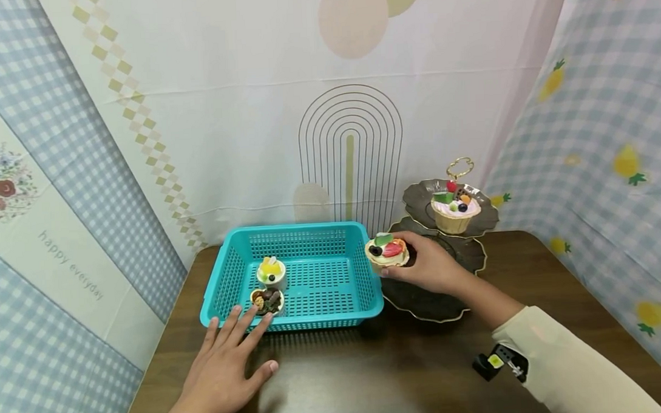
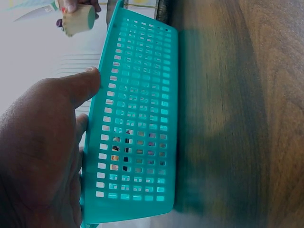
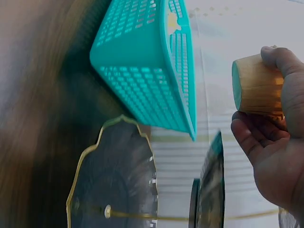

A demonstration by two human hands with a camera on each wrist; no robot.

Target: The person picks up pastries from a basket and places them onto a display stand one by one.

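My right hand holds a toy fruit cupcake by its sides, thumb and fingers around it. It is topped with strawberry, dark berries and a green leaf. In the right wrist view the cupcake's wooden-looking cup is raised above the basket's rim. Beside it stands the turquoise plastic basket. My left hand spreads its fingers at the basket's front left rim. Inside, at the left, sit a yellow-topped cupcake and a brown-topped cupcake, the latter close to my left fingertips.
A dark tiered stand with gold scalloped edges and a gold ring handle is right of the basket. On its top tier sits a pink-cream cupcake. All stands on a brown wooden table, with a patterned cloth hanging behind.
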